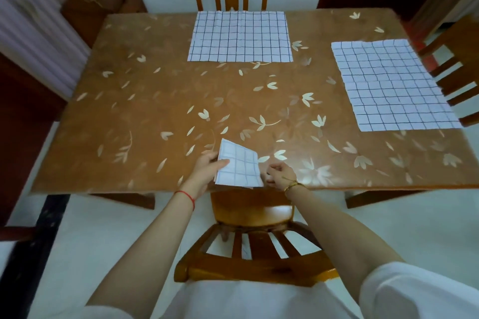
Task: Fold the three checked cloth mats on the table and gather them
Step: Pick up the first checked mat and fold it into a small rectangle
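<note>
A: Mat count?
B: Three. One folded mat at the near edge of the table, left hand clamped on it, thumb on top. Two lie flat: far mat, right mat.
A: Right hand?
B: Right hand has its fingers curled just beside the folded mat. Can't tell if they touch it.

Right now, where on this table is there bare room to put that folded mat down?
Widest: the left half of the table, from the far mat to the near edge. Also the middle, between far mat, right mat and folded mat. Crowded: the right edge, and around the left hand and right hand.
</note>
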